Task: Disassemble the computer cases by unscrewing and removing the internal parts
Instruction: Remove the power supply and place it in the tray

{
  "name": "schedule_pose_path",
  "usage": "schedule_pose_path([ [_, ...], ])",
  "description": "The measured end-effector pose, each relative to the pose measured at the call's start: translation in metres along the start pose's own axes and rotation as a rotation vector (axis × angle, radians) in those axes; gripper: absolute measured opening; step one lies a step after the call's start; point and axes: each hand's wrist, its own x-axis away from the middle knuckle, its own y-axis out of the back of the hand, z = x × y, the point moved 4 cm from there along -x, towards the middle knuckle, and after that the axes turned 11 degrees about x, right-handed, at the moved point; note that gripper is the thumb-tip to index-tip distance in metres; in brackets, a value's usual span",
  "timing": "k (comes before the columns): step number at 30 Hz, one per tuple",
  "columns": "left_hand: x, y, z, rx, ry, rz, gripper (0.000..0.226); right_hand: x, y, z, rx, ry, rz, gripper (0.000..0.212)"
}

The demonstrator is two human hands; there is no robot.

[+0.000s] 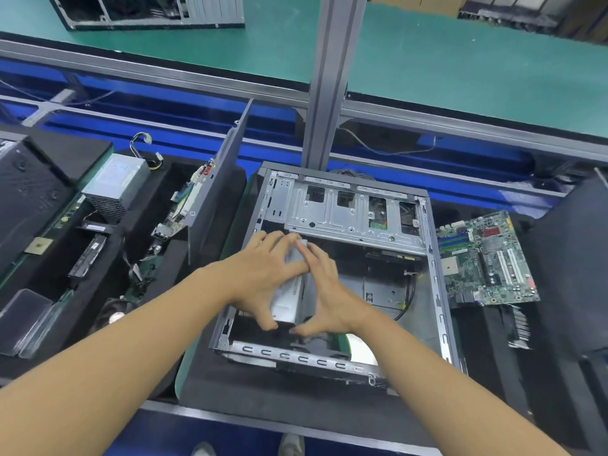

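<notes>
An open grey computer case [437, 291] lies flat on the bench in front of me. Inside its left half sits a silver power supply box [289, 292]. My left hand [263, 274] grips the box from the left, fingers over its far end and thumb at its near end. From the right, my right hand [324, 287] holds the same box, its fingers laid along the top and thumb at the near edge. A metal drive bracket [345, 212] spans the far end of the case. Black cables [408, 291] run along the case floor at the right.
A bare green motherboard [487, 258] lies right of the case. At the left are a removed power supply [116, 182], another board, a grey side panel [220, 176] standing on edge and black parts. A vertical aluminium post [329, 80] rises behind the case. Another case [148, 11] sits far back.
</notes>
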Motion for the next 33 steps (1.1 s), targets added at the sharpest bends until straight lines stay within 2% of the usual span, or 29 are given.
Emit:
schedule_pose_path([
  [5,-0.013,0.004,-0.007,0.024,0.017,0.003,0.121,0.006,0.011,-0.01,0.015,-0.037,0.051,0.145],
  [11,-0.03,-0.003,-0.037,0.006,0.012,-0.102,0.113,0.04,0.017,-0.027,-0.03,-0.16,0.153,0.138],
  [13,-0.033,-0.005,-0.043,0.064,0.017,-0.107,0.115,0.049,0.02,-0.026,-0.137,-0.205,0.156,0.129],
  [15,-0.03,-0.007,-0.043,0.217,0.01,-0.093,0.121,0.051,0.021,-0.017,-0.364,-0.269,0.117,0.114],
  [17,-0.024,-0.005,-0.04,0.577,-0.002,-0.184,0.112,0.044,0.02,-0.007,-0.49,-0.367,0.013,0.101],
  [19,-0.015,0.001,-0.034,1.154,0.067,-0.403,0.089,0.031,0.015,0.004,-0.516,-0.499,-0.073,0.092],
  [22,-0.011,0.0,-0.034,1.981,0.193,-0.738,0.073,0.013,0.003,0.019,-0.401,-0.649,-0.097,0.098],
  [24,-0.011,-0.006,-0.036,2.294,0.198,-0.841,0.051,0.009,-0.001,0.022,-0.325,-0.726,-0.121,0.108],
  [26,-0.012,-0.007,-0.031,2.337,0.229,-0.84,0.043,0.01,-0.005,0.023,-0.289,-0.775,-0.136,0.114],
  [29,-0.015,-0.005,-0.024,2.245,0.304,-0.777,0.032,0.015,-0.007,0.018,-0.134,-0.818,-0.161,0.116],
  [33,-0.013,-0.006,-0.028,1.891,0.322,-0.665,0.031,0.021,0.0,0.016,-0.131,-0.856,-0.252,0.104],
])
